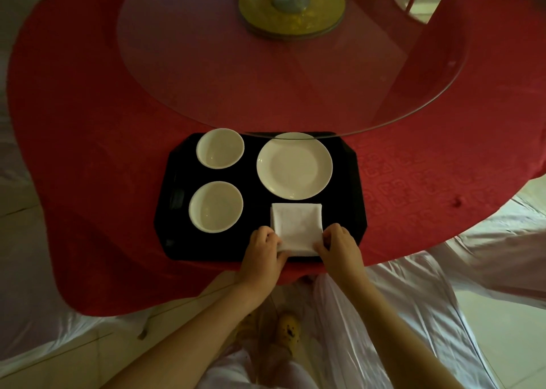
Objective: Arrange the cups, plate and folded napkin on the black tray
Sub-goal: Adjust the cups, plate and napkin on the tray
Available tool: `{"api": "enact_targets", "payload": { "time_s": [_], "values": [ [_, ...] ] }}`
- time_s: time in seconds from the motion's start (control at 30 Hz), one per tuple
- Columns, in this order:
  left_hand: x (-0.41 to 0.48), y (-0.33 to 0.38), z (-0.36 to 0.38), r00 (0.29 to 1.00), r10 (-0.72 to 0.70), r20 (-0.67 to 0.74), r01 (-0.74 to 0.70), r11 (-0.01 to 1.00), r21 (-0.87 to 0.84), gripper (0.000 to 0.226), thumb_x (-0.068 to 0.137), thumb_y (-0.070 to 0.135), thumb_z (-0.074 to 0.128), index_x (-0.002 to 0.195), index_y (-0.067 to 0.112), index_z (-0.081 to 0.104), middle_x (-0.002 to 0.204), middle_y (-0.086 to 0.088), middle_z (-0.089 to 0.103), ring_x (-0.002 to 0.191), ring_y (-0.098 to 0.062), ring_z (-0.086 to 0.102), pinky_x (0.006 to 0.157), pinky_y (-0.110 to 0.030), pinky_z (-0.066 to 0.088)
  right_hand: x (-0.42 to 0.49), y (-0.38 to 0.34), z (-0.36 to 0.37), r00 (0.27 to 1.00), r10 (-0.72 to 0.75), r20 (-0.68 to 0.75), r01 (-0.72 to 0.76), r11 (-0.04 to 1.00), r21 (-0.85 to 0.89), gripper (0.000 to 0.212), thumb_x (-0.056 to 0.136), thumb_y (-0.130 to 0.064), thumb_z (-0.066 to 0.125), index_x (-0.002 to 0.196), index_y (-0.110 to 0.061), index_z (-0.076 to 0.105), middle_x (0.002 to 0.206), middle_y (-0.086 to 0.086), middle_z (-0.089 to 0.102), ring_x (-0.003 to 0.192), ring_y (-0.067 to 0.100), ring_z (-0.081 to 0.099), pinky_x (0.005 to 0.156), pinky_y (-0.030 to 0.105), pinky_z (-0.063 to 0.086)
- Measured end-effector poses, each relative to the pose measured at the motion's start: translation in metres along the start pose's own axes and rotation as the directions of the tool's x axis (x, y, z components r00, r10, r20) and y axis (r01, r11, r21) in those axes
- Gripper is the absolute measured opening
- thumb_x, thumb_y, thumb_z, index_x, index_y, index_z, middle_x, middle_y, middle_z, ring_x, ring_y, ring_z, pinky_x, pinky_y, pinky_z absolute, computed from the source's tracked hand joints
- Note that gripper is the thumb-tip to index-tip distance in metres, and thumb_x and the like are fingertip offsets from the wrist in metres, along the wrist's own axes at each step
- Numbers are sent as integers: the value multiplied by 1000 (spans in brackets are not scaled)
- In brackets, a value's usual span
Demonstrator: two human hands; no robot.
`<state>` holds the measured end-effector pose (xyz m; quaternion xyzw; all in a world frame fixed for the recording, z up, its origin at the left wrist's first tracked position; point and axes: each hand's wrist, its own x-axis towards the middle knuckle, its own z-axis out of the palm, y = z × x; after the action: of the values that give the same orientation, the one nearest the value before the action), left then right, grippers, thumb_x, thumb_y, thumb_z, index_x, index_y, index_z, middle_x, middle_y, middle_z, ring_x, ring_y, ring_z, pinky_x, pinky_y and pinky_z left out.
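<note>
Everything sitting on the tray

Two cups lining up on the left, far cup behind near cup; plate sitting far right, folded napkin lying just before it, hands flanking its near corners.

A red cloth covers the round desk. A round glass turntable lies on it, with a gold stand at the centre.

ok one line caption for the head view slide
Both hands, left and right, set a folded napkin on a black tray beside two cups and a plate.
</note>
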<state>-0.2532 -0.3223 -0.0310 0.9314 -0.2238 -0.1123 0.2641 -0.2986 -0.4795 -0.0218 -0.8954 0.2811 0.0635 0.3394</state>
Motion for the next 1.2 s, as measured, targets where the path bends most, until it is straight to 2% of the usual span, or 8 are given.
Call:
{"api": "enact_targets", "payload": {
  "time_s": [0.17, 0.33, 0.47, 0.63, 0.8, 0.93, 1.03, 1.2],
  "values": [
    [-4, 5, 1, 998, -8, -65, 13, 997, 80, 27, 93, 27, 49, 100, 3, 61, 116, -11, 49, 110, -23, 45, 90, -30, 46, -3, -2, -1, 987, -159, -38, 153, 980, -125, 59, 83, -9, 58, 137, -10, 36, 139, 11, 39, 123, 28, 39, 96, 37, 42],
    [4, 5, 7, 1000, -10, 4, 9, 992, 124, 31, 96, 15, 41, 124, 4, 46, 156, -15, 16, 145, -28, 14, 118, -39, 22, 0, 2, -1, 945, -293, 143, 323, 898, -299, 62, 87, -7, 45, 145, -10, 23, 157, 8, 14, 141, 26, 16, 114, 39, 25],
    [6, 2, 9, 992, -35, 124, 24, 996, 89, 48, 97, 18, 38, 143, 12, 24, 159, -10, 3, 146, -24, 6, 119, -36, 17, 1, 6, -3, 941, -297, 159, 333, 897, -291, 60, 89, -10, 46, 144, -9, 24, 157, 7, 16, 142, 25, 15, 116, 37, 22],
    [3, 7, -6, 991, -34, 126, 37, 999, -17, 47, 96, 18, 43, 141, 11, 30, 159, -7, 9, 146, -22, 10, 118, -34, 21, 5, -3, -8, 948, -276, 159, 310, 915, -258, 58, 85, -8, 51, 140, -8, 32, 153, 10, 25, 138, 29, 21, 111, 39, 29],
    [-23, 9, -47, 977, -53, -206, 8, 977, -212, 42, 93, 11, 48, 135, 12, 44, 149, -4, 35, 138, -13, 29, 110, -20, 24, 14, -36, -11, 927, -353, 128, 365, 928, -80, 59, 87, -15, 57, 140, -9, 31, 151, 10, 28, 138, 29, 22, 111, 39, 28],
    [-43, -27, -75, 829, -308, -468, 129, 918, -374, 44, 88, -2, 52, 132, 5, 46, 141, -13, 44, 131, -26, 43, 107, -40, 40, 28, -74, -3, 847, -444, 293, 451, 891, 49, 76, 82, -19, 67, 144, -13, 24, 152, 7, 27, 140, 24, 23, 113, 36, 24],
    [-42, -59, -86, 773, -535, -341, 357, 811, -464, 55, 89, 0, 53, 140, 11, 36, 149, -9, 35, 137, -24, 34, 112, -41, 34, 38, -101, 10, 801, -431, 416, 439, 895, 83, 89, 76, -20, 73, 145, -16, 17, 153, 6, 25, 140, 23, 25, 111, 35, 27],
    [-19, -94, -90, 841, -513, -172, 393, 797, -459, 63, 85, 5, 61, 142, 16, 35, 147, -6, 40, 135, -22, 38, 107, -33, 36, 52, -126, 31, 771, -375, 515, 340, 926, 166, 102, 70, -15, 78, 146, -14, 9, 152, 9, 27, 140, 26, 27, 113, 46, 30]
  ]
}}
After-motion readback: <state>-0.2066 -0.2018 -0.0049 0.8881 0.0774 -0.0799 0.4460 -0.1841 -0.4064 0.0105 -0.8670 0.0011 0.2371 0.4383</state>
